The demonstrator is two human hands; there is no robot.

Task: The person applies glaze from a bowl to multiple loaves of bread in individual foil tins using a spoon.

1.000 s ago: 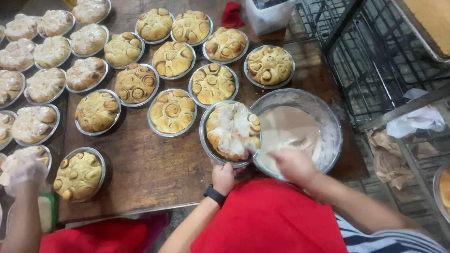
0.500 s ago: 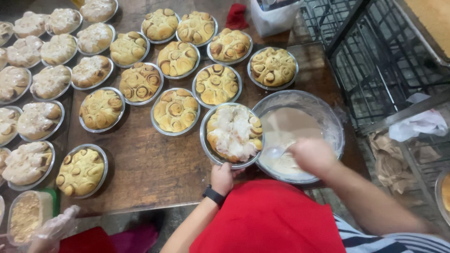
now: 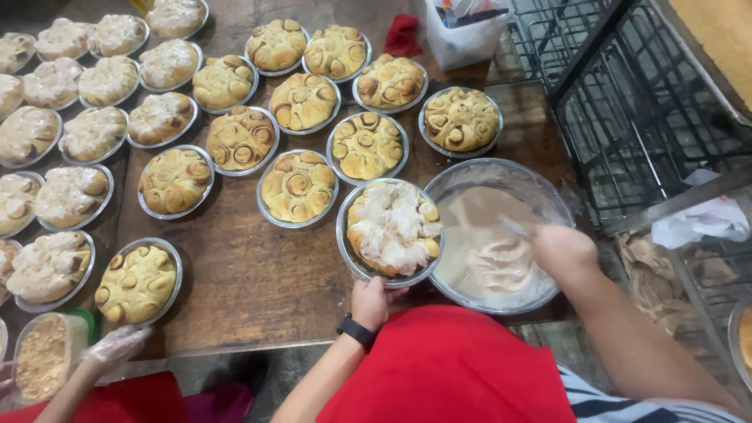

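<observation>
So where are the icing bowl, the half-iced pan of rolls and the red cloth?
Icing bowl (image 3: pixel 548 197): head view, bare far rim.
Half-iced pan of rolls (image 3: pixel 392 229): head view, iced middle.
Red cloth (image 3: pixel 403 35): head view, its centre.

1. a dark, worn wooden table (image 3: pixel 258 286) carries everything.
2. round foil pans of plain rolls (image 3: pixel 298 186) and iced rolls (image 3: pixel 72 194) lie in rows on it.
3. a bowl of icing (image 3: pixel 501 168) sits near its right edge.

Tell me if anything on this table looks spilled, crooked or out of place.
Nothing stands out. The pan of rolls under the left hand is only partly iced, and the right hand is in the icing bowl; no spills show.
</observation>
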